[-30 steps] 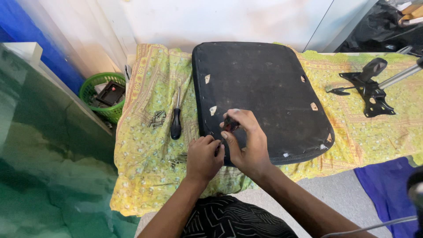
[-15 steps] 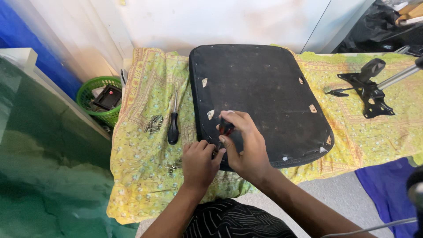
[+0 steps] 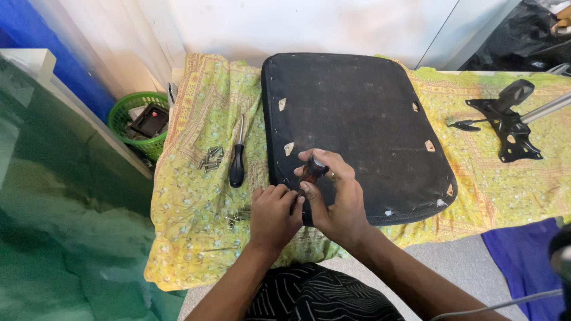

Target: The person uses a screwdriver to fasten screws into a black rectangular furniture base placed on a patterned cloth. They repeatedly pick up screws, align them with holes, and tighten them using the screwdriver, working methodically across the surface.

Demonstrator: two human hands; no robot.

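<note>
At centre frame, the right hand (image 3: 339,199) grips a dark-handled screwdriver (image 3: 313,169) upright at the near-left edge of one black seat pad (image 3: 357,119); the left hand (image 3: 273,215) pinches at its tip. A second screwdriver (image 3: 238,160) and two screw clusters (image 3: 211,159) lie left on the yellow-green cloth (image 3: 190,226). A green basket (image 3: 134,122) stands upper left, a black metal bracket (image 3: 505,119) right.

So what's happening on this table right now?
A person works at the near edge of a black seat cushion lying underside up on a yellow-green cloth. The right hand grips a dark-handled screwdriver upright against the cushion, while the left hand pinches something small at its tip. A second screwdriver and loose screws lie to the left.
</note>
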